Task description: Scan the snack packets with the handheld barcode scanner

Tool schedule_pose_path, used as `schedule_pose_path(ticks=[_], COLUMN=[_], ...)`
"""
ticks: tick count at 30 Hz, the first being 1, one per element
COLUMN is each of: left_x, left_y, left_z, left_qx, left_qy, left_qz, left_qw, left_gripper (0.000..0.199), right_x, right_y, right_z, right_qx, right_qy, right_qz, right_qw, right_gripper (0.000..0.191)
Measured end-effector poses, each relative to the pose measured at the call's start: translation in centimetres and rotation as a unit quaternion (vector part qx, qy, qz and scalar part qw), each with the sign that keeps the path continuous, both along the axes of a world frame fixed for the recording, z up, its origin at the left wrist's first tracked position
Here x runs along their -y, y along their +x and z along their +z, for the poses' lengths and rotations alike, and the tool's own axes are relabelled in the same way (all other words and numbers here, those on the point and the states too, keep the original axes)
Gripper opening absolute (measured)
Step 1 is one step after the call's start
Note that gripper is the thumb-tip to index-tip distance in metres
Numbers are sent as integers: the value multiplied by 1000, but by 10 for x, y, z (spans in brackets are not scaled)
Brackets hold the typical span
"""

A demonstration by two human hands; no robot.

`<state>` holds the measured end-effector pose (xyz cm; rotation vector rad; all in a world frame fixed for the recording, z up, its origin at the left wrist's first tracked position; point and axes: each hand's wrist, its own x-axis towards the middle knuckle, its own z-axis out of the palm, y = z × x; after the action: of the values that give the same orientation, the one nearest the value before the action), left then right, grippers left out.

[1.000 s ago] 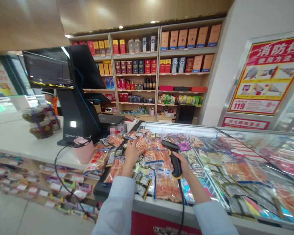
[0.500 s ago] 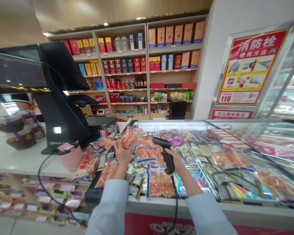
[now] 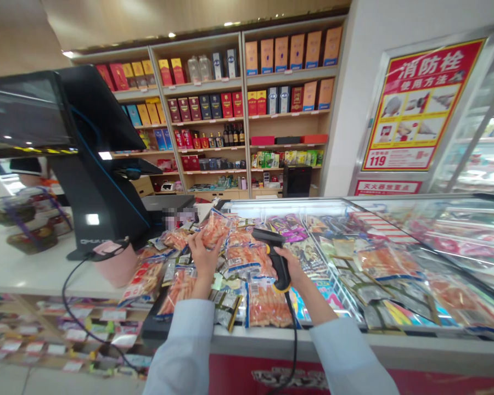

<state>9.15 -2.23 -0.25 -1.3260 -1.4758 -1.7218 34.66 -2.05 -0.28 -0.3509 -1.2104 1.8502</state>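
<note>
My right hand (image 3: 290, 266) is closed around the handle of a black and yellow barcode scanner (image 3: 283, 277), its head turned to the left. A cable hangs from the scanner's grip over the freezer's front edge. My left hand (image 3: 203, 255) grips a clear bag of orange-pink snack sticks (image 3: 216, 224), which is tilted up facing the scanner. A gap remains between the bag and the scanner. Below and around the hands lie several similar bags, among them a snack bag (image 3: 267, 304) near the front edge and a silver-green packet (image 3: 226, 308).
A chest freezer (image 3: 239, 343) with packages in it spans the front and right. Left of it stand a pink cup (image 3: 117, 266), a black checkout terminal (image 3: 102, 181) and stacked jars (image 3: 31, 236) on a white counter (image 3: 82, 277). Shelves of boxes (image 3: 208, 107) line the back.
The camera view has shifted slightly. My hands, the held bag and the scanner keep nearly the same positions relative to one another.
</note>
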Motion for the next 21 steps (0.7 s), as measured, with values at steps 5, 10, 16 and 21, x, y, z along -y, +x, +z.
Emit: schedule_pose_path(ticks=[5,10,16,21], left_x=[-1,0,16,33], left_y=[-1,-2,-7,19], left_z=[-3,2,39,75], left_qx=[9,23,4,1], left_qy=[-3,8,54,76], left_qz=[-5,-13,0,-25], left_qw=[1000,1000,999,997], left_gripper=[50,49,51,53], right_x=[-2,-1,8,25], right_y=[0,-1,22,67], right_z=[-2,-1,15,40], right_qx=[8,-17,-38,-76], right_qy=[-13,-18,-9,14], right_qz=[-3,-13,-22,-85], right_qw=[1000,1000,999,993], right_gripper=[40,38,38,29])
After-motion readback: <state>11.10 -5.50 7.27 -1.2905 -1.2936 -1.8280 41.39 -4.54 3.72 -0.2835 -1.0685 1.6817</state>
